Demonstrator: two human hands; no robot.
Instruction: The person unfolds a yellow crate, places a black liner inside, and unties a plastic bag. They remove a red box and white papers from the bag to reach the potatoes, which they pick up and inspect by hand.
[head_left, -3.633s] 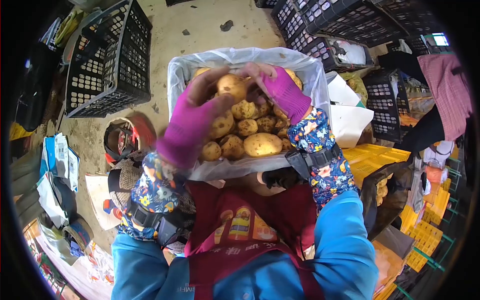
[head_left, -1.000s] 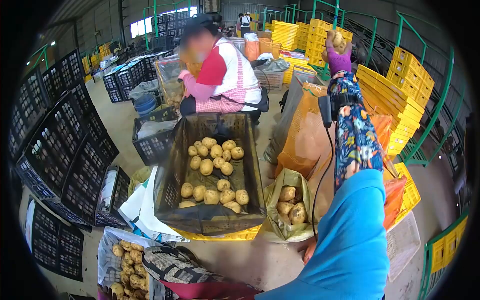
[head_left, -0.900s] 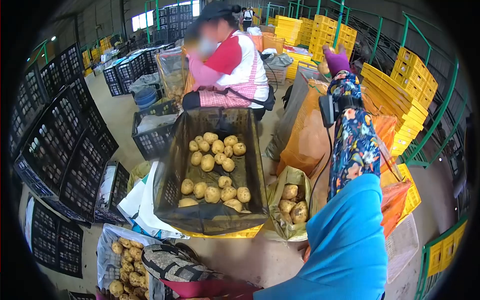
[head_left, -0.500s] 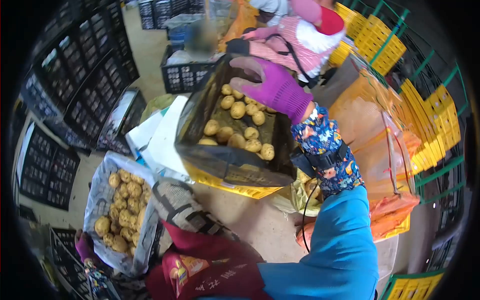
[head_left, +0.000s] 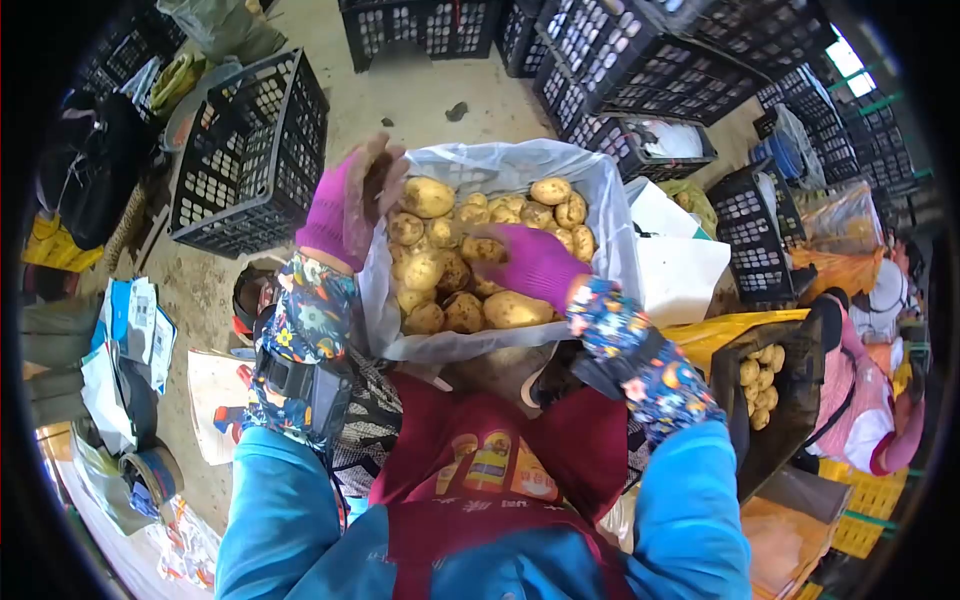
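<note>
A crate lined with translucent plastic (head_left: 500,346) stands in front of me, filled with potatoes (head_left: 518,309). My left hand (head_left: 352,200), in a purple glove with dirty fingers, is raised at the crate's left rim. Its fingers are apart and nothing shows in them. Over the middle of the potatoes is my right hand (head_left: 530,262), also in a purple glove and somewhat blurred. Its fingers are closed on a brownish potato (head_left: 483,250), partly covered by the glove.
A black plastic crate (head_left: 250,155) stands at left, with stacked black crates (head_left: 640,60) beyond. White boards (head_left: 680,275) lie right of the lined crate. Farther right, a dark-lined box (head_left: 725,400) holds smaller potatoes, near a seated person (head_left: 865,400).
My view has swung from the dark-lined box to the plastic-lined crate. My right hand has moved from above that box to the crate's potatoes; my left hand is now at the crate's rim.
</note>
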